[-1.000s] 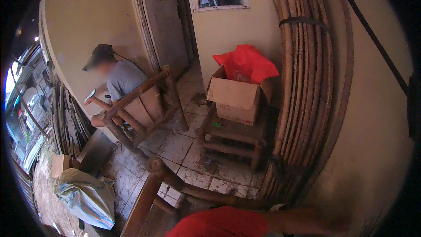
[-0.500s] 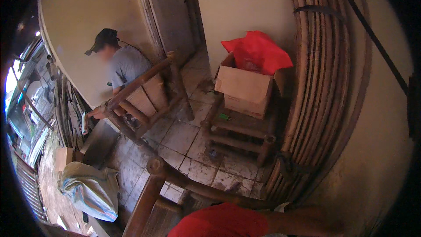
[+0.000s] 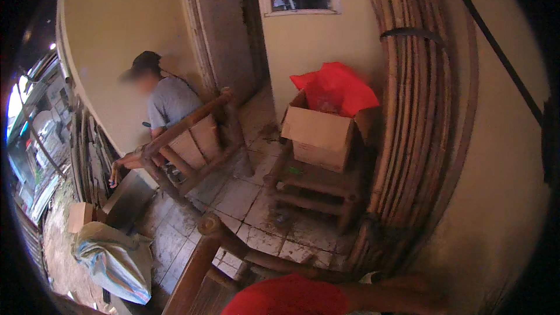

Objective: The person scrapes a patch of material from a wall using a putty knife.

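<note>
My red sleeve (image 3: 286,298) fills the lower edge, and a bare forearm (image 3: 385,294) reaches from it to the right. My right hand (image 3: 430,291) is dark and blurred at the foot of a tied bundle of long bamboo poles (image 3: 408,140) leaning on the wall. Whether it grips anything is unclear. My left hand is out of sight. Just ahead of the sleeve stands a dark wooden chair frame (image 3: 213,239).
Another person in a cap and grey shirt (image 3: 169,102) bends over a second wooden chair frame (image 3: 186,140). A cardboard box (image 3: 321,137) with a red bag (image 3: 335,87) sits on a low wooden stool (image 3: 315,189). A filled sack (image 3: 116,259) lies at the left.
The view has swung a little. The other person has straightened slightly behind the chair frame. My sleeve and forearm stay at the lower edge.
</note>
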A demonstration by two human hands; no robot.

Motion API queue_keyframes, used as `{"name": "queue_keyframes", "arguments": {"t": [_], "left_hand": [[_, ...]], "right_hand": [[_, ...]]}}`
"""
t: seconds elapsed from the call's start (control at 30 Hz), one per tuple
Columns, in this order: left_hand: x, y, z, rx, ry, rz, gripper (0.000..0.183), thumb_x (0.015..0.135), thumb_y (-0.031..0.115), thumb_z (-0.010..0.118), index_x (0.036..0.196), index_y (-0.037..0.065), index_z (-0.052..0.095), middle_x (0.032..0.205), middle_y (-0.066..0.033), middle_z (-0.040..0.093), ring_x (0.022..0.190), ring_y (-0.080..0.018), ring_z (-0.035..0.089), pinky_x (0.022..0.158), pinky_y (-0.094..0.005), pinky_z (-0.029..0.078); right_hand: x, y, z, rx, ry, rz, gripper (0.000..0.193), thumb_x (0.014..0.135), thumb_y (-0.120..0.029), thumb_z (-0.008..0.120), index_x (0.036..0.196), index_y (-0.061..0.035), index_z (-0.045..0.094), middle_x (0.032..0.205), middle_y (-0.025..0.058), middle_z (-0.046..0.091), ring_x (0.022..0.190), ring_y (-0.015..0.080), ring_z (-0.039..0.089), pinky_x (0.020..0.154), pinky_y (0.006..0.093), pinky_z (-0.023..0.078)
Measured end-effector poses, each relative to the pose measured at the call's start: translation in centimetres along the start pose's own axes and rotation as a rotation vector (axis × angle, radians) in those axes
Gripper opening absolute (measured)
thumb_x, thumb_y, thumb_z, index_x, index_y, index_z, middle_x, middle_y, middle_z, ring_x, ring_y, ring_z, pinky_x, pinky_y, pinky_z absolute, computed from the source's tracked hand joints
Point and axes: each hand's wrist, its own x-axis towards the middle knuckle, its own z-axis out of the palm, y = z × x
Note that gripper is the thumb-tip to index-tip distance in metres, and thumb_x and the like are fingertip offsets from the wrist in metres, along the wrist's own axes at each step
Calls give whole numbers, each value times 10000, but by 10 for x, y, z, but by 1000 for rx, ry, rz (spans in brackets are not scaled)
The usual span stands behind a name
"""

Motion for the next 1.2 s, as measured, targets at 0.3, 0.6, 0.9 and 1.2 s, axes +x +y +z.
{"name": "queue_keyframes", "arguments": {"t": [0.3, 0.6, 0.9, 1.2], "left_hand": [[2, 3, 11, 61, -164, 8, 408, 724, 475, 687, 793, 74, 663, 742, -121, 648, 676, -248, 616, 656, -391, 483], [43, 31, 42, 201, -481, 169, 410, 728, 478, 685, 802, 76, 662, 748, -120, 652, 676, -241, 616, 656, -389, 483], [74, 81, 78, 533, -721, 273, 415, 744, 472, 676, 827, 67, 656, 769, -126, 654, 687, -243, 618, 662, -388, 484], [3, 88, 73, 399, -601, 219, 412, 757, 438, 654, 818, 31, 636, 832, -182, 643, 785, -348, 617, 707, -423, 480]], "right_hand": [[-35, -7, -30, -107, 70, 53, 210, 654, -246, 688, 583, -120, 535, 491, 25, 484, 441, 198, 495, 420, 351, 389], [-79, -18, -72, -319, 163, 93, 234, 670, -263, 691, 580, -121, 530, 487, 23, 482, 444, 200, 494, 420, 360, 391], [-114, -43, -118, -372, -75, -131, 165, 585, -132, 659, 583, -120, 494, 522, 8, 423, 421, 181, 443, 390, 327, 340], [-128, -78, -96, -127, 16, -241, 190, 654, -150, 659, 573, -106, 493, 504, 12, 442, 422, 176, 474, 387, 328, 349]]}}
